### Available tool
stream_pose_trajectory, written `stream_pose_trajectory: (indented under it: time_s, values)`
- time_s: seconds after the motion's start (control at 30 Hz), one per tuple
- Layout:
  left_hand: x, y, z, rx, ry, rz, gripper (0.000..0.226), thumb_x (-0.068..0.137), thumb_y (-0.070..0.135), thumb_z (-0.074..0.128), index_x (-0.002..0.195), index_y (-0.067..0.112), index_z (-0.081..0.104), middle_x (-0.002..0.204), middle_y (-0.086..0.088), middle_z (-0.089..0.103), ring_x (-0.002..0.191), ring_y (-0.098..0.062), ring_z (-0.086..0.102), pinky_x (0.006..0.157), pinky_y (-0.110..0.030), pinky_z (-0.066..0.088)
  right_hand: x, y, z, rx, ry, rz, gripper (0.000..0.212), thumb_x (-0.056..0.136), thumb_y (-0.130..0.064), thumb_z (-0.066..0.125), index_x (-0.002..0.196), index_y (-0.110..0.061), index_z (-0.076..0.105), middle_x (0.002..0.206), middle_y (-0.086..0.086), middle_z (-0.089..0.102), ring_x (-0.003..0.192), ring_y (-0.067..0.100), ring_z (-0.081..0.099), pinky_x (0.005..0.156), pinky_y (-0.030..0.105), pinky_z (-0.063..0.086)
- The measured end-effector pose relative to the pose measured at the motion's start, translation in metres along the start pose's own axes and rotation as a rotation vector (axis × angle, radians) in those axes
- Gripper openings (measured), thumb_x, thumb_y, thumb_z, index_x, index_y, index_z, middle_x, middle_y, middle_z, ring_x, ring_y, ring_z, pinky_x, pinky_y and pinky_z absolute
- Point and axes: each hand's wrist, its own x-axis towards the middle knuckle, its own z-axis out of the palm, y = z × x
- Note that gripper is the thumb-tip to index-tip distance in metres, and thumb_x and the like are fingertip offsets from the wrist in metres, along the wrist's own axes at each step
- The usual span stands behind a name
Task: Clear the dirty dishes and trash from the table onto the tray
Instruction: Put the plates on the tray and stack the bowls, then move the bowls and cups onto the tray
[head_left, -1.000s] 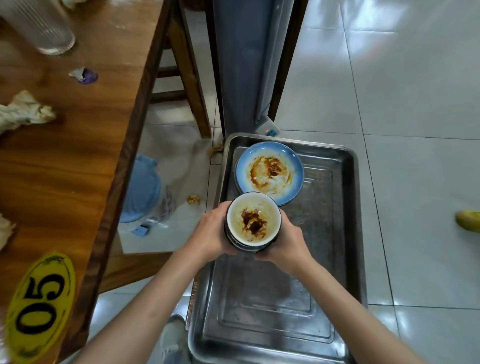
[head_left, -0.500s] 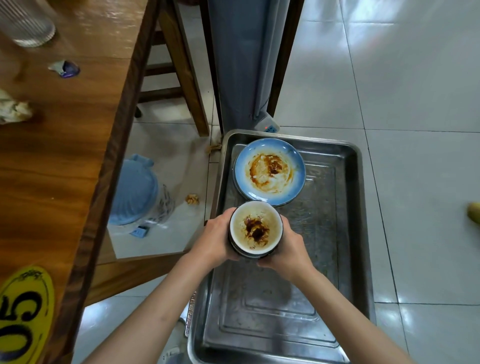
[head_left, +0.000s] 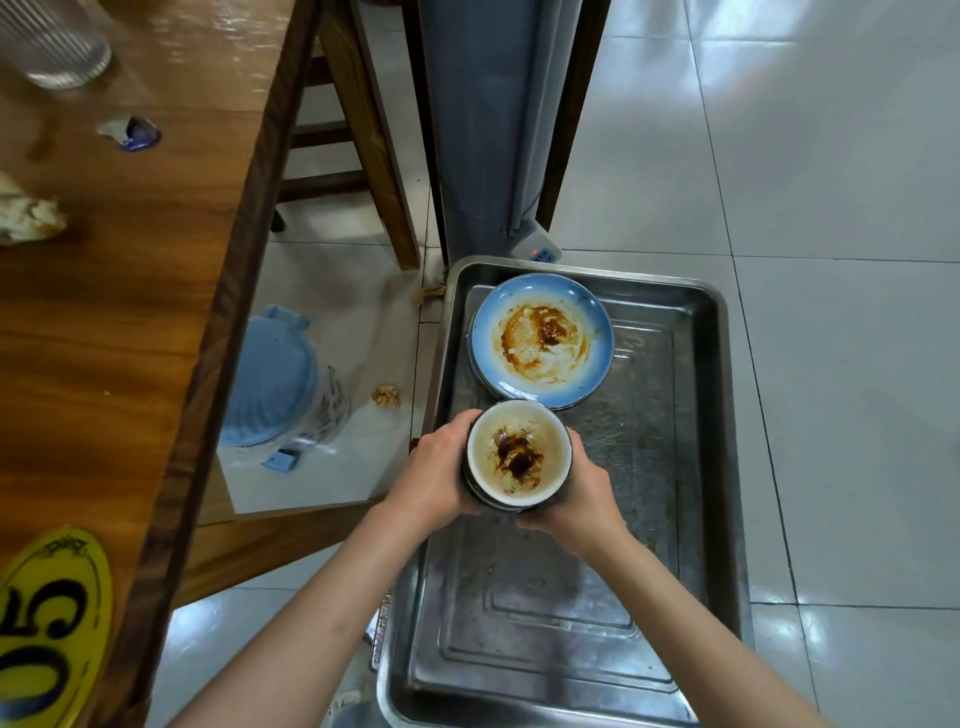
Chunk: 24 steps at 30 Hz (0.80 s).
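Left hand (head_left: 441, 470) and right hand (head_left: 576, 486) cup a sauce-stained bowl stack (head_left: 517, 454) from opposite sides, over the steel tray (head_left: 696, 467) just beside the dirty blue plates (head_left: 543, 340), likely keeping crockery grouped.

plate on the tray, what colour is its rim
Blue rim on the plate, pale centre smeared with brown sauce; head view, the only one.

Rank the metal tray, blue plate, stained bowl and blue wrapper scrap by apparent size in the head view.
1. metal tray
2. blue plate
3. stained bowl, though held nearer the camera
4. blue wrapper scrap
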Motion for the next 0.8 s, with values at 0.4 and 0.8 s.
stream_pose_trajectory:
  time_s: [0.4,0.8]
  values:
    - [-0.016,0.013,-0.01,0.049,-0.023,-0.169,0.11,0.065,0.011,0.083,0.15,0.022,0.014,0.148,-0.005,0.032,0.133,-0.023,0.035,0.107,-0.042,0.036,-0.014,-0.022,-0.028,-0.103,-0.084,0.014,0.115,0.051,-0.009,0.086,0.14,-0.04,0.02,0.103,-0.035,0.048,0.108,0.007,0.051,0.069,0.004,0.041]
    - [-0.106,0.106,-0.093,0.008,0.116,-0.192,0.076,0.087,0.002,0.057,0.149,0.02,0.017,0.153,-0.003,0.023,0.139,-0.019,0.022,0.109,-0.028,0.022,-0.081,-0.156,-0.102,-0.34,-0.106,-0.112,0.083,0.078,-0.011,0.073,0.146,-0.023,0.026,0.144,0.001,0.041,0.126,0.021,0.044,0.099,0.03,0.039]
